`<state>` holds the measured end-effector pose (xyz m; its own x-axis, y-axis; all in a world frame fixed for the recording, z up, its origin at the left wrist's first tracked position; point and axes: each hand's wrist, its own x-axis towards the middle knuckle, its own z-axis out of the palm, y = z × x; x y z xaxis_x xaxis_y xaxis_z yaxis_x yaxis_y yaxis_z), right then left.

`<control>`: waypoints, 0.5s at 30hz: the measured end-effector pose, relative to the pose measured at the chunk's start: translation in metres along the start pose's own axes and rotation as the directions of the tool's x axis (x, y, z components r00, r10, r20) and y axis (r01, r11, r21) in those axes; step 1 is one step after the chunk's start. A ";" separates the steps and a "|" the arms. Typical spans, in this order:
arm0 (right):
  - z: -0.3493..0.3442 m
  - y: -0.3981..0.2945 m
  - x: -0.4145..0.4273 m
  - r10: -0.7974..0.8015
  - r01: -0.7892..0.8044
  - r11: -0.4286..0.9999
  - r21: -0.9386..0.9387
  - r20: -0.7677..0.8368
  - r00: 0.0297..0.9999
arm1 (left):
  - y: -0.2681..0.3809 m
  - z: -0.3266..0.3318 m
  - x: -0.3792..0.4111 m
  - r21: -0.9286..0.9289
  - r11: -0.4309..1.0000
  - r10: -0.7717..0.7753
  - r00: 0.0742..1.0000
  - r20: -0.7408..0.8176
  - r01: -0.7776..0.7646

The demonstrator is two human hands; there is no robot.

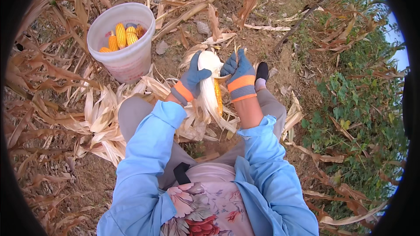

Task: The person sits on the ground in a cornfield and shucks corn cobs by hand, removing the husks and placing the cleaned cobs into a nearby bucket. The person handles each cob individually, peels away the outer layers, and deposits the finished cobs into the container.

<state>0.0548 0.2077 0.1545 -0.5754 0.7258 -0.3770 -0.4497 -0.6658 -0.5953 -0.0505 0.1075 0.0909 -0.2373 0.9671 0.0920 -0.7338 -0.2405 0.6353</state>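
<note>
A corn ear hangs between my hands, its yellow kernels bare along one side. Pale dry husk still wraps its upper end and trails down its left side. My left hand, in a blue-grey work glove with an orange-striped cuff, grips the wrapped end, thumb across the front. Just to the right, my right hand, gloved alike, is closed on a strip of husk pulled away from the ear. The fingertips of this hand are partly hidden by the glove's back.
A white plastic bucket with several husked corn ears stands at upper left. Loose husks are heaped beside my left knee. Dry corn stalks lie across the ground ahead. Green vines grow on the right, past my shoe.
</note>
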 end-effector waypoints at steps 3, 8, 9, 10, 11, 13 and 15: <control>0.006 -0.010 0.008 -0.004 0.002 0.999 -0.032 -0.060 0.998 | -0.005 0.002 -0.002 0.042 0.998 -0.043 0.999 -0.027 0.044; 0.019 -0.023 0.033 -0.079 0.066 0.995 -0.068 -0.210 0.975 | -0.001 0.006 -0.002 0.105 0.993 -0.055 0.998 0.029 0.052; 0.018 -0.027 0.043 -0.095 0.081 0.995 -0.064 -0.237 0.967 | -0.001 0.006 -0.004 0.130 0.990 -0.060 0.997 0.047 0.054; 0.022 -0.032 0.049 -0.163 0.143 0.985 -0.091 -0.263 0.951 | -0.001 0.006 -0.007 0.138 0.985 -0.107 0.994 0.015 0.104; 0.025 -0.044 0.055 -0.262 0.226 0.961 -0.163 -0.259 0.929 | -0.004 0.007 -0.012 0.178 0.977 -0.129 0.990 0.048 0.119; 0.023 -0.083 0.068 -0.412 0.353 0.905 -0.240 -0.277 0.868 | -0.014 0.007 -0.020 0.256 0.955 -0.181 0.977 0.111 0.148; 0.008 -0.111 0.085 -0.372 0.329 0.928 -0.174 -0.381 0.847 | -0.012 0.019 -0.022 0.381 0.924 -0.122 0.969 0.216 0.032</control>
<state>0.0503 0.3425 0.1942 -0.0598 0.9279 -0.3680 -0.4877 -0.3488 -0.8003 -0.0244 0.0911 0.0958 -0.0022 0.9842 0.1773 -0.4426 -0.1600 0.8823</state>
